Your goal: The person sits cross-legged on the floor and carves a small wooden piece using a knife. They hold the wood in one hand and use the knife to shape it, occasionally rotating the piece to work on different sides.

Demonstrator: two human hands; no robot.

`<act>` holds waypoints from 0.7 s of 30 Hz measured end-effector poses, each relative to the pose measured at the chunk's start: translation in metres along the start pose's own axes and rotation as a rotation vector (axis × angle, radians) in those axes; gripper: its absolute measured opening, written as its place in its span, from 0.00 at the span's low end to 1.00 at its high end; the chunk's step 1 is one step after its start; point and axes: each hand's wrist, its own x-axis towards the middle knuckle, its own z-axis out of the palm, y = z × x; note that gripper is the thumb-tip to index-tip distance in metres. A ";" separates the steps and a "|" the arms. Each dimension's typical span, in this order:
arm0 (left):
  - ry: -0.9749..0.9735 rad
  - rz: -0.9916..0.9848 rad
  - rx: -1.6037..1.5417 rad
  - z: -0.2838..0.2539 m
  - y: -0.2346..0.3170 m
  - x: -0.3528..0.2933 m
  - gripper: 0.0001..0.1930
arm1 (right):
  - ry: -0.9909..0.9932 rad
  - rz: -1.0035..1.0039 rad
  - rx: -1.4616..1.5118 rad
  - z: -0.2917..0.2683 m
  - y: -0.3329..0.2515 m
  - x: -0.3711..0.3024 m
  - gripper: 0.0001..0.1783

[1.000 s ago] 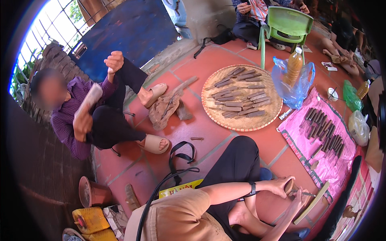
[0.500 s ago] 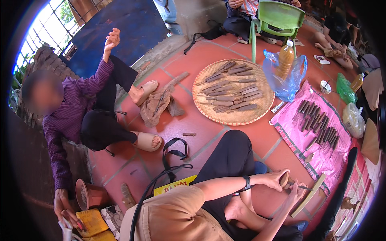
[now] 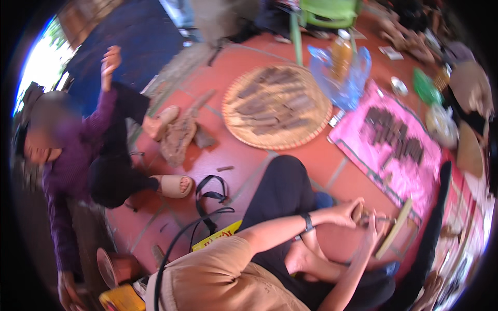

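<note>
- And here's the left grip (image 3: 342,213), wrist strap and all, fingers wrapped around a small brown piece (image 3: 358,211), which peeks out on its three o'clock side.
- Right grip (image 3: 373,230) close in, fingers bent around what looks like a thin tool (image 3: 387,220) poking out toward three o'clock; motion blur smears its tip.
- So the brown piece sits between the two grips, at about ten o'clock from the right one.
- A pale slat (image 3: 394,229) stands slanted just past the right grip, at three o'clock.
- Up at eleven o'clock from the grips, a round woven tray (image 3: 317,116) on the red tiled floor, loaded with brown bars (image 3: 264,106) in loose rows.
- One o'clock: a pink sheet (image 3: 358,142), carrying darker bars (image 3: 391,132) bunched together.
- Twelve o'clock, beyond them, a blue plastic bag (image 3: 355,96) around an upright bottle (image 3: 341,58) of amber liquid.
- Way off between eight and nine o'clock, a tilted reddish-brown pot (image 3: 127,269), contents too blurred to tell, beside a yellow jerrycan (image 3: 122,299).
</note>
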 end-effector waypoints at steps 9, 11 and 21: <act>-0.047 -0.171 0.031 -0.003 0.018 0.005 0.49 | 0.109 0.040 0.140 0.001 -0.006 0.010 0.04; -0.039 -0.194 0.084 -0.006 0.018 0.004 0.51 | 0.100 0.083 0.223 0.003 -0.008 0.009 0.04; -0.085 -0.235 -0.043 -0.006 0.029 0.001 0.52 | 0.076 0.069 0.149 0.005 -0.011 -0.002 0.05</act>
